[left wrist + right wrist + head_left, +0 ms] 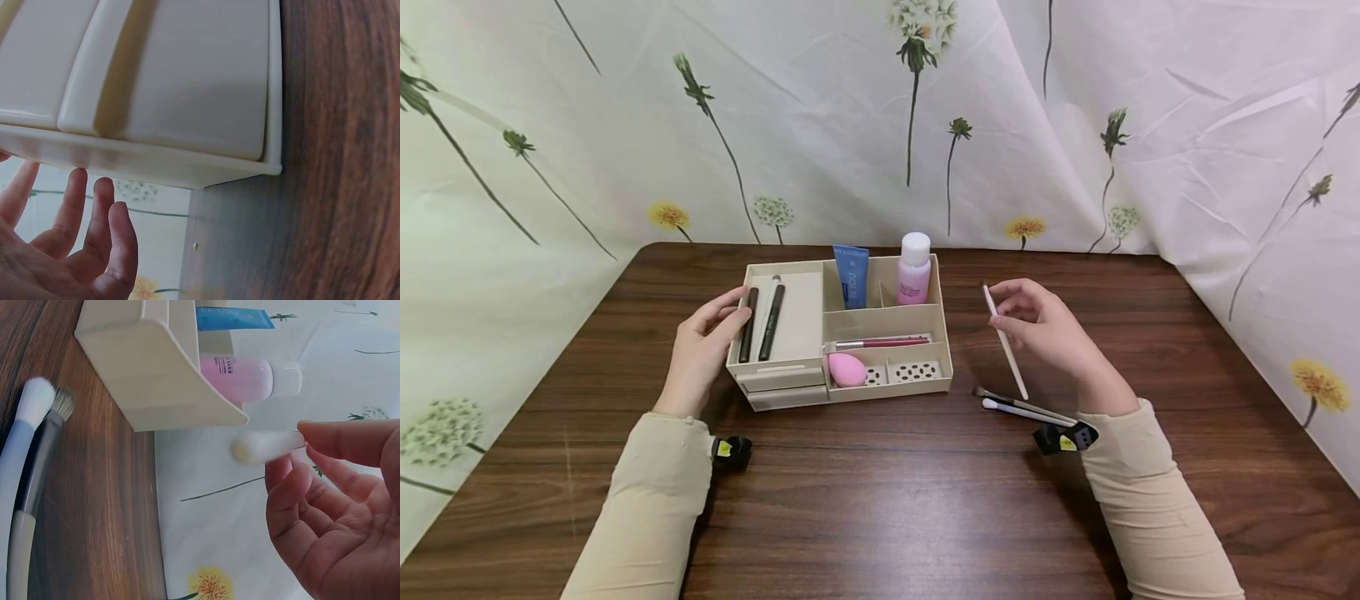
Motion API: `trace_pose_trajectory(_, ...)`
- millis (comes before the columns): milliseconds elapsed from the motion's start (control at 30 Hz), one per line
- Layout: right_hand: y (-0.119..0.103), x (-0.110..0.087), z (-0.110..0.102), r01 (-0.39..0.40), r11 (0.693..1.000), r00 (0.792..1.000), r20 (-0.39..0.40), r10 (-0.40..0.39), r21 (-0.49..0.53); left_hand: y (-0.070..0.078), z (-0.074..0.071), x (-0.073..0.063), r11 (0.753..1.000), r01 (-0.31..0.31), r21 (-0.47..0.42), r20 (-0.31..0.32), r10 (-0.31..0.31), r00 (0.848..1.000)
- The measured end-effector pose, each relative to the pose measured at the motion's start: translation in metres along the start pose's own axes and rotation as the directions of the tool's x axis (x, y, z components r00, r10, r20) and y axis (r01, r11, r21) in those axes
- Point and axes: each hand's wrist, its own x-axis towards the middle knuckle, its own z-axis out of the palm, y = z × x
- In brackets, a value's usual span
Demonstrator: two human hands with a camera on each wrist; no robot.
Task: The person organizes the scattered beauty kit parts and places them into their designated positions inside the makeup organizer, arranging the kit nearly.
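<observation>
My left hand (700, 342) is at the left side of a cream organizer (943, 333); in the left wrist view its relaxed fingers (76, 200) reach up to the side wall. My right hand (1048, 325), to the right of the organizer, pinches a slim makeup brush (1009, 358) between thumb and fingers. The brush slants, its dark tip up and its pale handle end toward me. In the right wrist view that handle end is blurred. Two more brushes, one white-tipped (36, 397) and one grey-tipped (64, 403), lie on the table below this hand.
In the organizer stand a blue tube (852, 279) and a pink bottle (914, 279). A pink makeup sponge (847, 370), a red pen-like stick (895, 342) and several dark or silver sticks (772, 323) lie in other compartments. A floral cloth (850, 125) hangs behind the table (880, 500).
</observation>
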Motion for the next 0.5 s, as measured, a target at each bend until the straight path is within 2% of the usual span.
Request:
trace_pose_trajectory(267,-0.006,-0.003,0.004,0.035,0.998,0.999,-0.006,-0.035,0.053,0.000,0.000,0.000,1.000,-0.006,0.001,-0.001,0.006,1.000)
trace_pose_trajectory(500,-0.011,-0.005,0.011,0.026,0.992,0.997,-0.074,-0.017,0.123,0.001,0.001,-0.001,1.000,-0.007,0.004,-0.001,0.007,1.000)
